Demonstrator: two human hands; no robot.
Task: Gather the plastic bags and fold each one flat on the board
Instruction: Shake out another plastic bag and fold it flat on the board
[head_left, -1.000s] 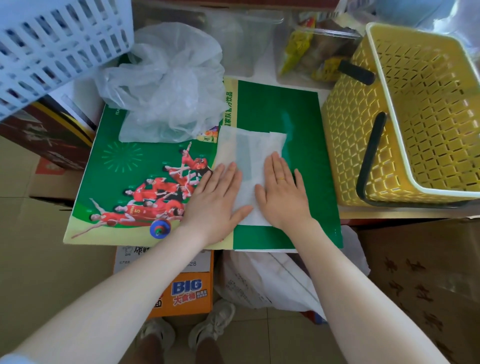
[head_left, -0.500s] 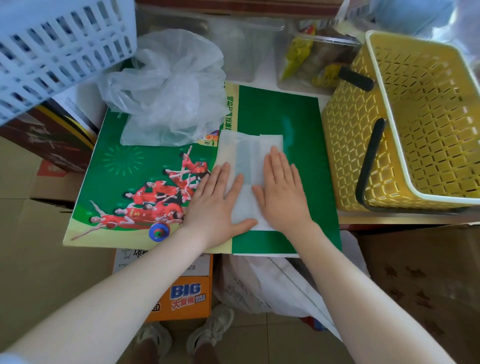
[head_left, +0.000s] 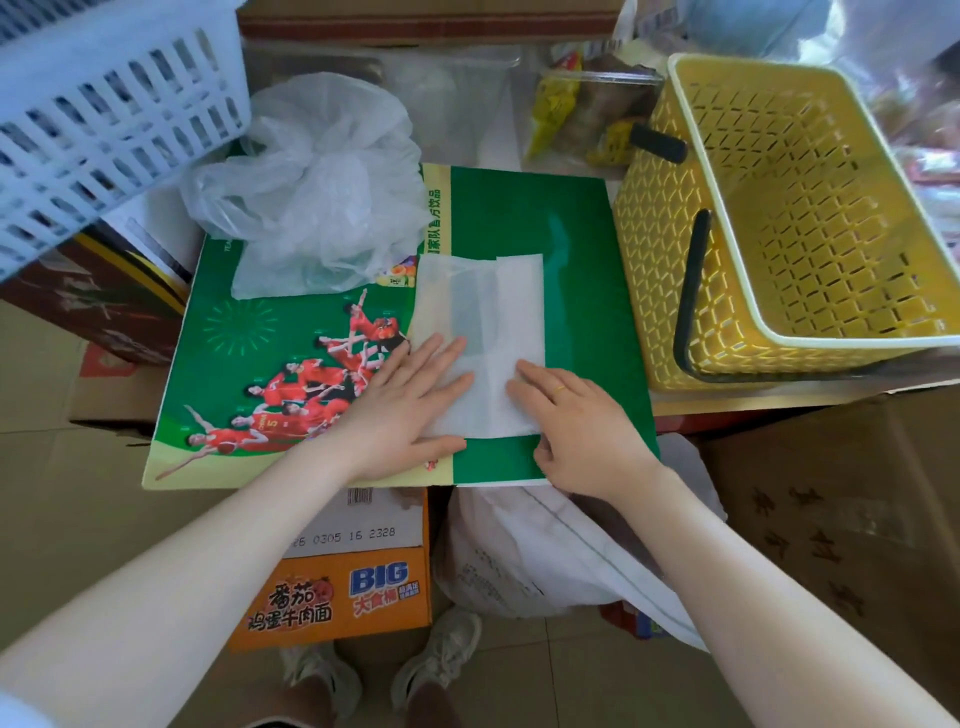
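Both hands have slid back from the middle of the folded bag (head_left: 480, 343) to its near end: the left hand (head_left: 402, 410) presses flat with fingers spread, while the right hand (head_left: 579, 431) curls its fingers at the near right corner, seemingly pinching it. The bag lies flat on the board (head_left: 587, 312), so the smoothing looks done and another fold is likely next; the crumpled bag (head_left: 317, 192) at the board's far left waits.

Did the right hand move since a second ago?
Yes. The right hand slid back toward the near edge of the green board, off the middle of the folded bag; now its fingers curl at the bag's near right corner.
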